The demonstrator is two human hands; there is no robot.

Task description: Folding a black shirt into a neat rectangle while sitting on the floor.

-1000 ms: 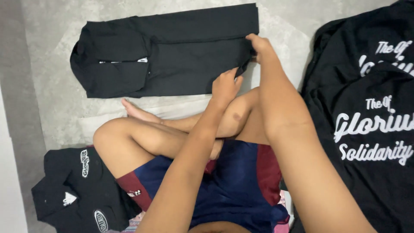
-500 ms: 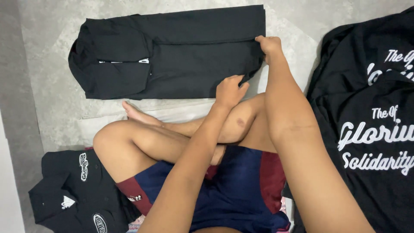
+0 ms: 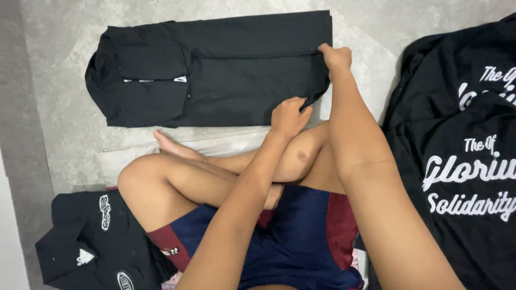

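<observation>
Folding in hand: seated cross-legged on the floor (image 3: 64, 64), your left hand (image 3: 288, 115) pinches the near hem corner of the black shirt (image 3: 215, 70), which lies half-folded just beyond your knee. Farther out, your right hand (image 3: 336, 56) is closed on the same end's upper edge. Judged next: both hands must lift that end evenly and carry it leftward toward the collar.

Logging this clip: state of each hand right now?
Left hand: closed on the black shirt's bottom edge.
Right hand: closed on the same edge.
</observation>
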